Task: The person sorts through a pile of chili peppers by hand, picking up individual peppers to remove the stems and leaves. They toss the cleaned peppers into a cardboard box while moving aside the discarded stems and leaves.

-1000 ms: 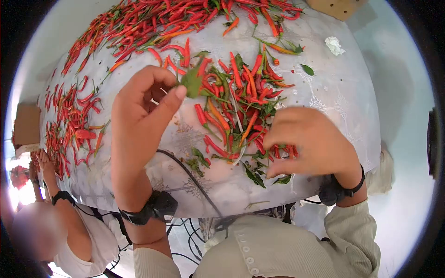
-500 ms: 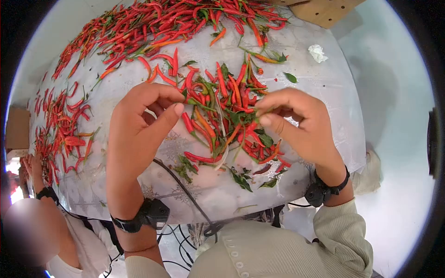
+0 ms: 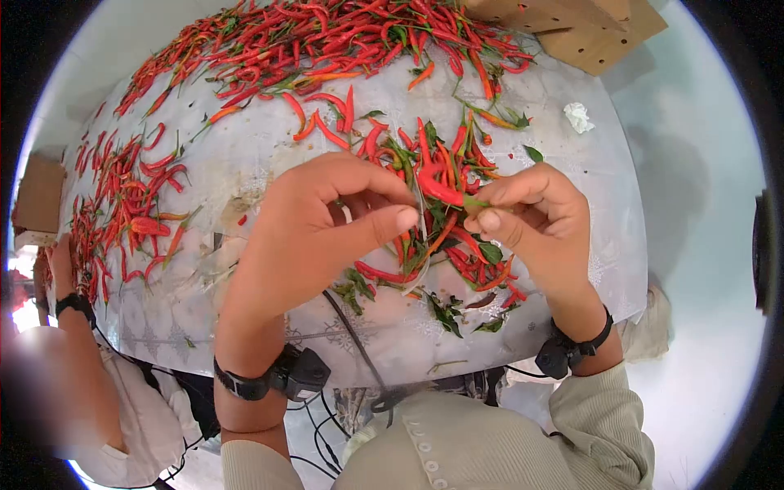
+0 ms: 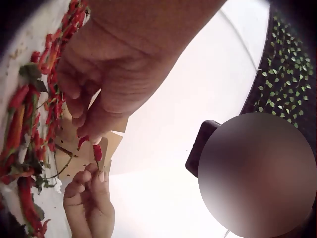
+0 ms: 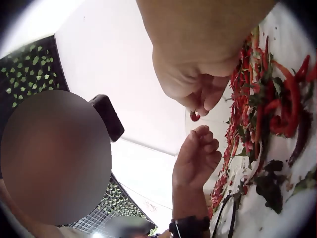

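Observation:
Over the near heap, my right hand [image 3: 543,233] pinches a red chili pepper [image 3: 441,186] by its green stem between thumb and forefinger. The pepper is curved, its red end pointing toward my left hand [image 3: 343,220]. That hand's fingers are loosely curled, thumb and forefinger tips close together right beside the pepper. In the right wrist view a small gap shows between the pepper [image 5: 194,116] and the left fingertips. Below both hands lies a heap of red and orange chilies [image 3: 465,249] with green stems and leaves, partly hidden by the hands.
A large pile of red chilies [image 3: 302,37] covers the far side of the table [image 3: 269,135], and another [image 3: 135,216] lies at the left. Cardboard boxes [image 3: 572,41] stand at the back right near crumpled white paper [image 3: 578,118]. At the left, another person's arm [image 3: 86,343] reaches the table.
A green leaf at my left fingertips a second ago is gone from them. My right hand went into the heap and now holds a chili pepper up; my left hand moved right toward it.

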A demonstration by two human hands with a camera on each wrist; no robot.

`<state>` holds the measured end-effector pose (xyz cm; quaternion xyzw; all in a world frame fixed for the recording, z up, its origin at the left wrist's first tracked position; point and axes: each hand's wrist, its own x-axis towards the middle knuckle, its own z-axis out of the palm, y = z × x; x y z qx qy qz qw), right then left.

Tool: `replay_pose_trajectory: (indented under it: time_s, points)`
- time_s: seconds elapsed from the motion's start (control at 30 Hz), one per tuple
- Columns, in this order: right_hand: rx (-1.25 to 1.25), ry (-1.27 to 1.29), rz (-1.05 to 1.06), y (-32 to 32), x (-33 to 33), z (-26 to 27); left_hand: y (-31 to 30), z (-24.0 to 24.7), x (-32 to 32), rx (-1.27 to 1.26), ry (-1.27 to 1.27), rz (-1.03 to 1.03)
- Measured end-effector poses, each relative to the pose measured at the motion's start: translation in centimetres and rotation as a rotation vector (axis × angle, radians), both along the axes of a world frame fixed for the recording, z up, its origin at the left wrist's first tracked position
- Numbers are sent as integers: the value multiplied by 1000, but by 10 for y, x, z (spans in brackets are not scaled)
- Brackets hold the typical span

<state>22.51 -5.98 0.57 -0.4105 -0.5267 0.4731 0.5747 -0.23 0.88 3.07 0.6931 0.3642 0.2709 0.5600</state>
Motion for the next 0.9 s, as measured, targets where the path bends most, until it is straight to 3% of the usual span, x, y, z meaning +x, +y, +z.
replay_pose_trajectory:
  time_s: [0.07,0.17,0.37,0.47,0.5,0.6,0.9]
  points:
    - [159,-97,-62,0,-8,-3,0,-1,1,-112,-89,-27]
    - [449,-476,-97,5,-10,1,2,-4,1,-123,-114,-15]
    - [245,-490,-33,1,-30,14,0,1,0,-194,-334,124]
    - [-24,-671,-49,9,-42,19,8,-5,-6,-152,-347,278]
    - [98,-839,-62,13,-42,8,14,-9,-10,-115,-353,276]
    - [154,-1208,-9,16,-44,-5,18,-7,-14,-147,-352,369]
    - [129,-1220,2,12,-47,-7,13,-2,-10,-261,-300,299]
